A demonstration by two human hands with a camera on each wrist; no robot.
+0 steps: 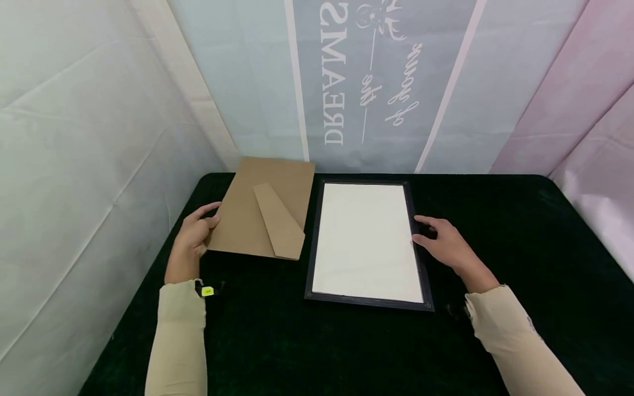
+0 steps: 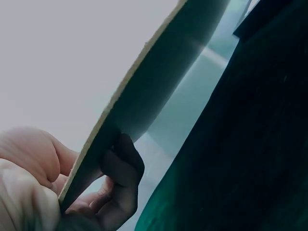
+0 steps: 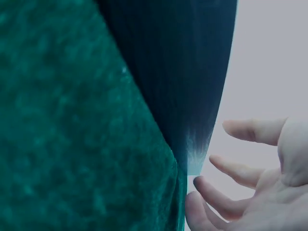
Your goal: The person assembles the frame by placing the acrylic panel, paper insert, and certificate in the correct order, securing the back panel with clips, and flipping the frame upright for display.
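A brown picture-frame backing board (image 1: 242, 214) with a stand flap (image 1: 279, 225) is raised above the left part of the table. My left hand (image 1: 193, 231) pinches its left edge, thumb on one face and fingers behind, as the left wrist view shows of the board (image 2: 130, 82). To its right lies a black picture frame (image 1: 369, 301) with a white sheet (image 1: 366, 242) inside. Beside the frame's right side is my right hand (image 1: 448, 245), its fingers spread and holding nothing. In the right wrist view those fingertips (image 3: 219, 161) are close to the frame's side (image 3: 178, 62); contact is unclear.
A dark green velvety cloth (image 1: 346, 352) covers the table. Behind it hangs a grey-blue backdrop (image 1: 262, 82) with mirrored upside-down lettering, and a pale curtain (image 1: 74, 165) stands along the left.
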